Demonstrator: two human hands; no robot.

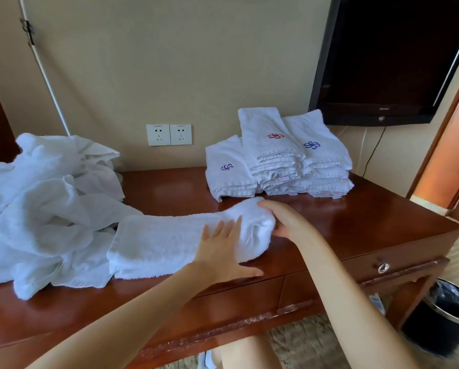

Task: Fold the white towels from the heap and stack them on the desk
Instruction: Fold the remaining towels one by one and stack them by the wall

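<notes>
A white towel (164,241) lies stretched across the middle of the brown desk (356,225), its left end running into the heap of rumpled white towels (44,209) on the left. My left hand (225,251) lies flat on the towel with straight fingers, near its right end. My right hand (276,217) grips the bunched right end of that towel, fingers curled round it. At the back right stands a stack of folded white towels (284,161) with red and blue embroidered flowers.
Two wall sockets (169,134) sit behind the desk. A dark TV (390,57) hangs at the upper right. A black waste bin (441,315) stands on the floor at the right, below a desk drawer (398,265) with a metal pull.
</notes>
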